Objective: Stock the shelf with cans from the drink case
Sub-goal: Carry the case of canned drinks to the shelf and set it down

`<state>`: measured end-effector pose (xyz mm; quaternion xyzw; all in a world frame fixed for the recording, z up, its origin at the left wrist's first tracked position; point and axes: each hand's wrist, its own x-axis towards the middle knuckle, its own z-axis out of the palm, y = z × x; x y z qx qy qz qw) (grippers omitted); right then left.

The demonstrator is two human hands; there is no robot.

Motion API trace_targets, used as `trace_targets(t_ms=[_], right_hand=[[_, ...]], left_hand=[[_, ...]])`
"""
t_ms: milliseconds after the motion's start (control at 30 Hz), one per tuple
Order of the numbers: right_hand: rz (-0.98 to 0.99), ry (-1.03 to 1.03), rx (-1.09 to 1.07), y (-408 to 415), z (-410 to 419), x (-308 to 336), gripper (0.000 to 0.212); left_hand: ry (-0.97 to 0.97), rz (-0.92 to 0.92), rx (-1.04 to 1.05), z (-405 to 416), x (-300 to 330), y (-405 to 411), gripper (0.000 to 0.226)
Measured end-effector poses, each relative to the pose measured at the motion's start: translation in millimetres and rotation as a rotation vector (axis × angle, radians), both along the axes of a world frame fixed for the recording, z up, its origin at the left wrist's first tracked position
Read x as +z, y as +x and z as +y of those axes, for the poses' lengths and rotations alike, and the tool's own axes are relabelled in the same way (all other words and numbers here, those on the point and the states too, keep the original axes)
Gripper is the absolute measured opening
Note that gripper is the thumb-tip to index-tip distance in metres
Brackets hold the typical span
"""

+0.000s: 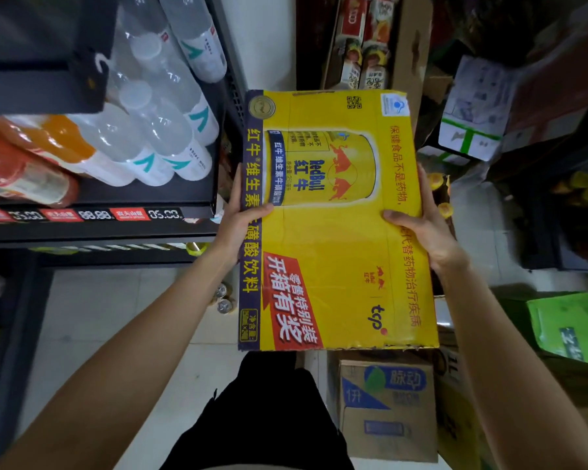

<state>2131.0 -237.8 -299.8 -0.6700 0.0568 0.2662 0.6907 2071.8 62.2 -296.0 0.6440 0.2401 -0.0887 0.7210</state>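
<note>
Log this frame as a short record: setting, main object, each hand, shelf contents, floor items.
setting: shop aisle
main object: yellow drink case, closed, held in the air
left hand: grips the case's left edge
right hand: grips its right edge
shelf: clear bottles and orange bottles
floor: loose cans, cardboard box

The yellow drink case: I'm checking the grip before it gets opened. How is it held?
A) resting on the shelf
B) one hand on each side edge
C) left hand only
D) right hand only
B: the left hand and the right hand each grip a side of the yellow drink case, held beside the shelf.
</note>
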Motion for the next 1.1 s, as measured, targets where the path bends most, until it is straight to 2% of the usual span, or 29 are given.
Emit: trace_targets(t_ms=[100, 167, 233, 300, 400, 533, 733, 800, 867, 967, 1033, 1100], right_hand=[[-0.046, -0.108, 0.057, 0, 3, 8, 0.091], [-0.092, -0.227, 0.068, -1, 5, 16, 0.095], [-0.205, -0.461, 0.056, -4, 10, 21, 0.099], [-0.333, -0.738, 0.024, -12, 19, 24, 0.089], [-0.524, -0.978, 0.007, -32, 39, 33, 0.072], [-0.606, -0.969, 0.066, -68, 62, 40, 0.059], [-0.691, -0.994, 0.102, -121, 82, 51, 0.043], [-0.739, -0.994, 0.11, -134, 87, 56, 0.042], [-0.773, -0.975, 0.173, -149, 94, 59, 0.052], [-0.761, -0.955, 0.336, -174, 112, 63, 0.081], [-0.776, -0.967, 0.38, -187, 126, 70, 0.09], [-0.812, -0.985, 0.372, -194, 135, 80, 0.091]], left_hand=[[0.043, 0.027, -0.044, 3, 6, -2, 0.084], [0.097, 0.048, -0.058, 4, 9, -2, 0.085], [0.151, 0.063, -0.086, 3, 15, 1, 0.085], [0.228, 0.067, -0.113, -1, 23, 3, 0.083], [0.339, 0.071, -0.113, -2, 30, 0, 0.082], [0.407, 0.094, -0.136, 3, 37, -19, 0.074], [0.476, 0.079, -0.026, 5, 53, -55, 0.048], [0.497, 0.14, -0.044, 6, 56, -65, 0.04], [0.414, 0.22, -0.088, 6, 56, -74, 0.037], [0.207, 0.251, -0.062, 1, 65, -83, 0.035], [0.115, 0.209, -0.018, -1, 75, -84, 0.026], [0.087, 0.13, -0.029, -6, 91, -83, 0.022]])
